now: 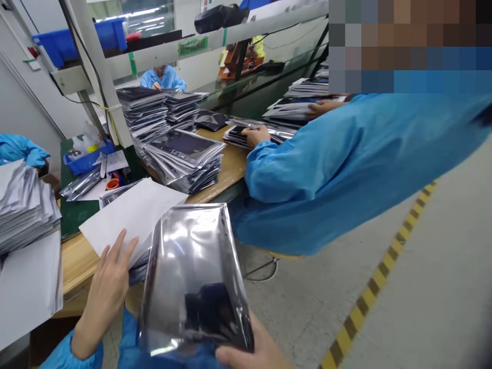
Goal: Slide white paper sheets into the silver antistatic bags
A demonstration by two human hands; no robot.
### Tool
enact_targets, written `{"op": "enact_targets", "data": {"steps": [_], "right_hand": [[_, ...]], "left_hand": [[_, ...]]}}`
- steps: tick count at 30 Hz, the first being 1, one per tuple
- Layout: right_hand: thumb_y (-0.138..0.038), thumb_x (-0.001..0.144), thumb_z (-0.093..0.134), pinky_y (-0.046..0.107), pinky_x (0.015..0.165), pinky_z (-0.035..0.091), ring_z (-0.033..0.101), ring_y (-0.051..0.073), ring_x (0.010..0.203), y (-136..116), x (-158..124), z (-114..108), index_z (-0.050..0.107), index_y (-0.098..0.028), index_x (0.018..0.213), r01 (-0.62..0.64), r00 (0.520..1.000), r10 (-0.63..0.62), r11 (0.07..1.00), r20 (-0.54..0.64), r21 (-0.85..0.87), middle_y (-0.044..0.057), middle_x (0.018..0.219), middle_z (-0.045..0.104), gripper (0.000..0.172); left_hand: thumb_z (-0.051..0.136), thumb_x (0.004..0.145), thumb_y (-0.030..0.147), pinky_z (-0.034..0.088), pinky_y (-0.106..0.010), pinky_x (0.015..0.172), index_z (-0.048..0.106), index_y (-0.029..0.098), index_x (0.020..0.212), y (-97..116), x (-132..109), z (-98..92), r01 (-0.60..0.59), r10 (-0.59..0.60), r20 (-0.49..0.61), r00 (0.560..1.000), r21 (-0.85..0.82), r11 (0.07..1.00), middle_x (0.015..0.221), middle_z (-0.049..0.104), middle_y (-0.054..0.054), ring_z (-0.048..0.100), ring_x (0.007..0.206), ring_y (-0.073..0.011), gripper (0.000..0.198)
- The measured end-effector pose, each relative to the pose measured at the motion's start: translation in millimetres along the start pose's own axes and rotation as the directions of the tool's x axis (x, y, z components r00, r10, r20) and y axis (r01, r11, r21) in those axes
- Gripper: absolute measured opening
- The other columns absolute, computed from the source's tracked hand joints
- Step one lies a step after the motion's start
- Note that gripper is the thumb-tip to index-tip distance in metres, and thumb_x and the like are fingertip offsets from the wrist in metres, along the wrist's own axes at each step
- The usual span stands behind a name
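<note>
My right hand (255, 348) grips the lower right corner of a dark flat panel in a shiny clear plastic bag (192, 256), thumb on top; the fingers beneath are hidden. The panel is tilted towards me in front of the bench. My left hand (111, 277) has its fingers stretched out, with the fingertips at the lower edge of a white sheet (132, 210). Under that sheet, more bagged items show at its edges. Behind it stands a pile of bagged dark panels (184, 154).
A co-worker's blue sleeve (284, 169) reaches across from the right to more bagged stacks. Stacked white sheets (23, 205) stand at left. Orange-handled scissors (113, 184) lie near a blue bin (86, 159). A metal post (100, 72) rises from the bench.
</note>
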State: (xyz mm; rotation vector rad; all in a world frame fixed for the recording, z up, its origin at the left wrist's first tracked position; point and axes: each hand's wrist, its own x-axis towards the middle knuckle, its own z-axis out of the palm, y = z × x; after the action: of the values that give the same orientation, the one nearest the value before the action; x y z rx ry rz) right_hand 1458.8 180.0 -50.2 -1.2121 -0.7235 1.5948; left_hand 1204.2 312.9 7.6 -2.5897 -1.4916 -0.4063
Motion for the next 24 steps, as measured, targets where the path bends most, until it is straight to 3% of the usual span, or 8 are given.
{"op": "enact_targets", "data": {"steps": [4, 7, 11, 16, 18, 21, 23, 24], "right_hand": [[-0.04, 0.054, 0.086, 0.042, 0.083, 0.052, 0.066, 0.029, 0.092, -6.7, 33.1, 13.1, 0.063, -0.021, 0.103, 0.106, 0.994, -0.104, 0.992, -0.042, 0.062, 0.007, 0.095, 0.074, 0.057], [-0.038, 0.053, 0.087, 0.04, 0.08, 0.052, 0.065, 0.027, 0.087, -2.9, 46.2, 23.3, 0.063, -0.022, 0.101, 0.096, 0.995, -0.094, 0.984, -0.018, 0.15, 0.005, 0.092, 0.074, 0.057], [-0.035, 0.054, 0.088, 0.042, 0.085, 0.051, 0.067, 0.028, 0.092, -0.7, 47.1, 34.3, 0.064, -0.023, 0.1, 0.071, 0.997, -0.074, 0.962, 0.003, 0.263, 0.005, 0.096, 0.076, 0.053], [-0.03, 0.056, 0.087, 0.04, 0.083, 0.053, 0.068, 0.026, 0.091, 4.1, 44.4, 43.1, 0.062, -0.024, 0.104, 0.061, 0.998, -0.057, 0.95, -0.022, 0.307, 0.003, 0.096, 0.076, 0.055], [-0.03, 0.056, 0.087, 0.038, 0.083, 0.054, 0.068, 0.025, 0.091, 8.6, 44.6, 47.3, 0.062, -0.024, 0.104, 0.076, 0.997, -0.067, 0.949, -0.04, 0.306, 0.003, 0.096, 0.075, 0.055], [-0.032, 0.058, 0.086, 0.04, 0.085, 0.054, 0.067, 0.026, 0.093, 16.8, 44.9, 54.5, 0.06, -0.023, 0.105, 0.094, 0.995, -0.082, 0.961, -0.058, 0.261, 0.004, 0.099, 0.075, 0.055], [-0.035, 0.059, 0.085, 0.043, 0.089, 0.052, 0.066, 0.028, 0.097, 22.8, 42.9, 59.7, 0.059, -0.022, 0.108, 0.116, 0.991, -0.102, 0.977, -0.089, 0.177, 0.006, 0.102, 0.074, 0.057], [-0.036, 0.059, 0.085, 0.045, 0.091, 0.052, 0.066, 0.03, 0.099, 26.2, 40.5, 62.6, 0.058, -0.022, 0.109, 0.124, 0.988, -0.111, 0.983, -0.104, 0.137, 0.007, 0.104, 0.073, 0.058]], "left_hand": [[0.046, 0.084, 0.029, 0.048, -0.044, 0.08, 0.054, 0.017, 0.096, 2.3, -24.9, -0.7, 0.343, -0.336, -0.159, 0.928, 0.021, 0.939, 0.1, 0.059, -0.014, 0.058, 0.093, -0.0314, 0.019], [0.048, 0.084, 0.037, 0.043, -0.036, 0.068, 0.049, 0.023, 0.073, 5.4, -38.8, 0.0, 0.486, -0.491, -0.103, 0.865, -0.068, 0.871, 0.075, 0.056, -0.004, 0.056, 0.075, -0.0248, 0.018], [0.052, 0.083, 0.046, 0.039, -0.028, 0.059, 0.054, 0.022, 0.068, 14.3, -51.4, 2.3, 0.544, -0.6, -0.028, 0.8, -0.388, 0.744, 0.063, 0.053, 0.001, 0.05, 0.06, -0.0169, 0.028], [0.053, 0.085, 0.047, 0.042, -0.024, 0.054, 0.054, 0.021, 0.068, 30.4, -58.1, 5.6, 0.459, -0.653, -0.039, 0.757, -0.68, 0.572, 0.06, 0.052, 0.002, 0.05, 0.057, -0.0144, 0.031], [0.053, 0.086, 0.043, 0.044, -0.024, 0.055, 0.056, 0.021, 0.072, 38.3, -62.1, 8.9, 0.423, -0.64, -0.085, 0.763, -0.683, 0.596, 0.062, 0.054, 0.001, 0.053, 0.057, -0.0149, 0.026], [0.056, 0.086, 0.035, 0.047, -0.025, 0.061, 0.062, 0.023, 0.076, 53.3, -74.8, 17.9, 0.327, -0.49, -0.086, 0.867, -0.644, 0.692, 0.065, 0.061, -0.001, 0.058, 0.059, -0.0157, 0.017], [0.057, 0.086, 0.033, 0.048, -0.026, 0.063, 0.064, 0.024, 0.075, 63.7, -87.2, 25.8, 0.285, -0.404, -0.016, 0.915, -0.683, 0.673, 0.066, 0.064, -0.001, 0.059, 0.061, -0.0161, 0.016], [0.057, 0.086, 0.034, 0.048, -0.025, 0.061, 0.063, 0.023, 0.072, 67.9, -93.6, 29.9, 0.31, -0.438, 0.01, 0.899, -0.721, 0.62, 0.064, 0.063, -0.001, 0.058, 0.059, -0.0156, 0.019]]}}
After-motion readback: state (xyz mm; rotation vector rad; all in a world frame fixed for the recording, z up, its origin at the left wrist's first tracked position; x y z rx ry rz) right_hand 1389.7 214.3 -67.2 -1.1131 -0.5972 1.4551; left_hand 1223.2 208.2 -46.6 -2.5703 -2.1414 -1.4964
